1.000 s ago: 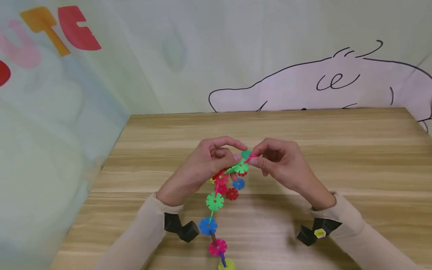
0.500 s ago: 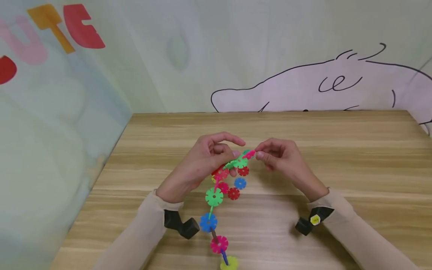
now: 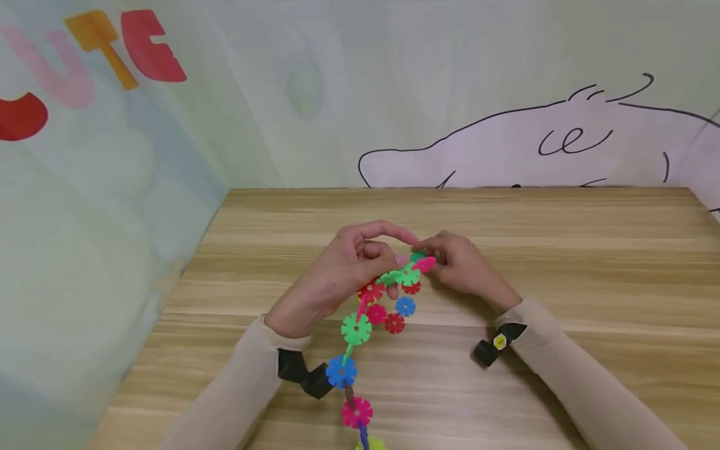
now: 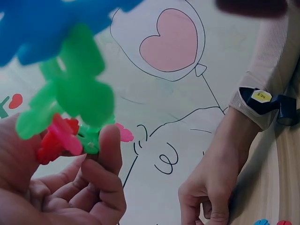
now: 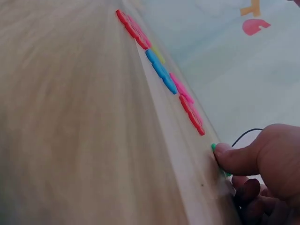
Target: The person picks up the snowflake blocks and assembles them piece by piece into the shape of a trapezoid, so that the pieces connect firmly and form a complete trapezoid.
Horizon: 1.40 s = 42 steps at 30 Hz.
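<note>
In the head view my left hand pinches a chain of slotted snowflake discs between thumb and fingers. The chain hangs toward the viewer through green, blue and pink discs to a yellow one at the lower edge. A pink disc sticks out at its far end, slotted onto a green disc. My right hand is down at the table behind that end. Its thumb lies on a teal-green snowflake disc in the right wrist view, fingers curled beneath; the thumb covers most of this disc.
Several loose discs lie on the wooden table below the chain, among them a blue one, a red one and a pink one. A printed wall rises at the table's back and left.
My right hand has let go of the chain's pink end disc and moved down to the teal-green disc on the table. My left hand keeps its grip on the chain.
</note>
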Available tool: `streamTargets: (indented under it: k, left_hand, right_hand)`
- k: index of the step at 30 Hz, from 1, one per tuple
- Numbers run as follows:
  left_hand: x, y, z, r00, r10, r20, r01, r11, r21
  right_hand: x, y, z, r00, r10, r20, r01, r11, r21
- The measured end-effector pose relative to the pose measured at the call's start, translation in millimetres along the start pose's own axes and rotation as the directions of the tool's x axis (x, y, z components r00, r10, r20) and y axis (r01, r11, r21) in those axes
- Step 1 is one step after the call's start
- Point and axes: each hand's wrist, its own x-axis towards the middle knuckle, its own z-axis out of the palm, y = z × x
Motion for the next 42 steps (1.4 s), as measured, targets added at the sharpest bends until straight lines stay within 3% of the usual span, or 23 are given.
streamTargets:
  k: [3, 8, 15, 18, 25, 33, 42]
  left_hand:
    - [0.4, 1.3, 0.8, 1.000, -0.007, 0.007, 0.007, 1.000, 0.002]
    - [1.5, 2.6, 1.8, 1.000, -0.007, 0.010, 0.007, 1.000, 0.008]
    - [-0.3, 4.1, 1.2, 1.000, -0.021, -0.012, 0.021, 1.000, 0.013]
    - [0.3, 3.3, 1.5, 1.000, -0.015, -0.005, 0.015, 1.000, 0.019]
    - [1.1, 0.9, 4.1, 1.000, 0.010, 0.015, -0.011, 0.999, 0.039]
    - [0.2, 1.1, 4.0, 1.000, -0.001, 0.013, 0.000, 0.999, 0.043]
    - [1.2, 0.1, 3.8, 1.000, 0.013, 0.003, -0.014, 0.999, 0.040]
  right_hand:
    - [-2.4, 0.7, 0.9, 1.000, 0.005, -0.007, -0.005, 1.000, -0.002]
    - [-6.9, 2.0, 2.2, 0.996, 0.066, -0.059, -0.060, 0.993, 0.102]
    - [-28.1, 3.2, 6.0, 0.985, 0.086, -0.150, -0.050, 0.972, 0.229]
    - [-39.4, 1.0, 4.8, 0.981, 0.108, -0.163, -0.050, 0.944, 0.325]
    - [-53.2, -3.8, 1.3, 0.969, 0.174, -0.174, -0.057, 0.847, 0.529]
    - [-55.9, -15.8, -3.9, 0.973, 0.137, -0.186, 0.008, 0.784, 0.621]
    - [-63.0, -42.2, -30.0, 0.981, 0.117, -0.156, 0.035, 0.682, 0.731]
